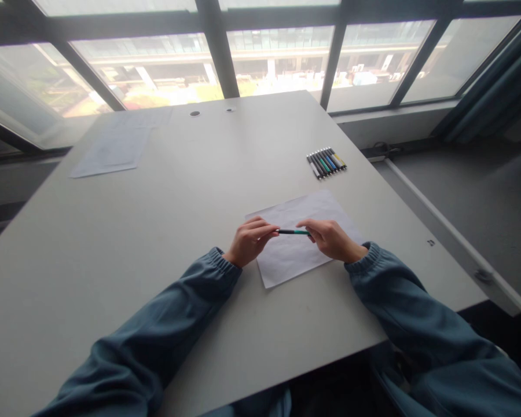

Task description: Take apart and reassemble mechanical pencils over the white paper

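Between my two hands a slim pen [293, 231], black at the left and green toward the right, lies level above a white sheet of paper [282, 269]. My left hand [252, 238] pinches its black end between thumb and fingers. At the green end, my right hand [330, 237] grips it with thumb and fingers, the index finger lifted over the pen. Both pen tips are hidden by the fingers. The paper lies slightly turned on the table, under both hands.
A row of several pens [327, 163] with white, green, blue and yellow parts lies beyond the paper, near the right edge of the white table [191, 191]. More papers [113, 147] lie at the far left. Windows [278, 63] stand behind the table.
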Available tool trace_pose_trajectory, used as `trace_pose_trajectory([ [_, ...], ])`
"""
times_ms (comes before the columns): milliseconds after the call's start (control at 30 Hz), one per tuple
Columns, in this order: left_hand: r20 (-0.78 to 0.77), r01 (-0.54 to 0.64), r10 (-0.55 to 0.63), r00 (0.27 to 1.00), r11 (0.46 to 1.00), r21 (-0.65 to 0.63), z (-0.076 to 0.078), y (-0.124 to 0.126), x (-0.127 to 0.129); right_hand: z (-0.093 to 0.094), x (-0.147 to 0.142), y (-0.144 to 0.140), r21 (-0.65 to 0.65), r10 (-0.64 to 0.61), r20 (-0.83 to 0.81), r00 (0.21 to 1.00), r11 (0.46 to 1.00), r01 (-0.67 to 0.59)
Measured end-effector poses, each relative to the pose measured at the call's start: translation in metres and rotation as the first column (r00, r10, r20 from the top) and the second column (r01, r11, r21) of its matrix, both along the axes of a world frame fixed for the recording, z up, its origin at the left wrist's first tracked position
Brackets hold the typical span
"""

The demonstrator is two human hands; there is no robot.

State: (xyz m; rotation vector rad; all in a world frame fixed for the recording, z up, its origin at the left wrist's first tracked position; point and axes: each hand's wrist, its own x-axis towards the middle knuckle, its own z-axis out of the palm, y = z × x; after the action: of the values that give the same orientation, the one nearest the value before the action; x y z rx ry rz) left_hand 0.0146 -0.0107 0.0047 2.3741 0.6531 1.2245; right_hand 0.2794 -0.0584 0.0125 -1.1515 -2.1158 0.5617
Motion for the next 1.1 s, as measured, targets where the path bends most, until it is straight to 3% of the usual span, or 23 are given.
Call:
trace_pose_trajectory([
  [100,0.037,-0.066,0.066,0.997,0.998,-0.008,-0.002,0.000,0.000,0.004,0.002,0.000,-0.134,-0.057,-0.281,0.958,0.991,0.020],
  [200,0.064,-0.116,0.118,0.991,0.993,-0.035,-0.003,0.001,0.000,0.006,0.000,0.001,-0.281,-0.162,-0.571,0.805,0.960,-0.007],
  [300,0.051,-0.088,0.092,0.994,0.994,-0.068,-0.004,0.001,0.001,0.003,-0.006,0.002,-0.378,-0.263,-0.713,0.650,0.925,-0.041],
  [500,-0.018,0.054,-0.058,0.998,0.982,-0.180,-0.003,0.001,0.000,-0.008,-0.009,0.010,-0.417,-0.328,-0.830,0.452,0.902,-0.111],
  [700,0.045,-0.110,0.122,0.991,0.971,-0.214,-0.003,0.001,-0.002,0.000,0.005,0.015,-0.332,-0.236,-0.845,0.479,0.935,-0.126],
  [767,0.045,-0.144,0.157,0.987,0.967,-0.210,-0.003,0.001,-0.002,0.007,0.006,0.013,-0.379,-0.291,-0.881,0.372,0.906,-0.187],
  [900,0.038,-0.161,0.172,0.984,0.967,-0.200,-0.003,0.002,-0.001,0.019,0.005,0.009,-0.422,-0.443,-0.896,0.032,0.826,-0.374],
  [967,0.038,-0.153,0.164,0.986,0.968,-0.200,-0.003,0.002,-0.001,0.022,0.004,0.008,-0.410,-0.474,-0.879,-0.047,0.804,-0.430],
  [1100,0.029,-0.146,0.156,0.987,0.967,-0.207,-0.003,0.002,-0.001,0.022,0.004,0.008,-0.414,-0.504,-0.858,-0.096,0.791,-0.451],
])
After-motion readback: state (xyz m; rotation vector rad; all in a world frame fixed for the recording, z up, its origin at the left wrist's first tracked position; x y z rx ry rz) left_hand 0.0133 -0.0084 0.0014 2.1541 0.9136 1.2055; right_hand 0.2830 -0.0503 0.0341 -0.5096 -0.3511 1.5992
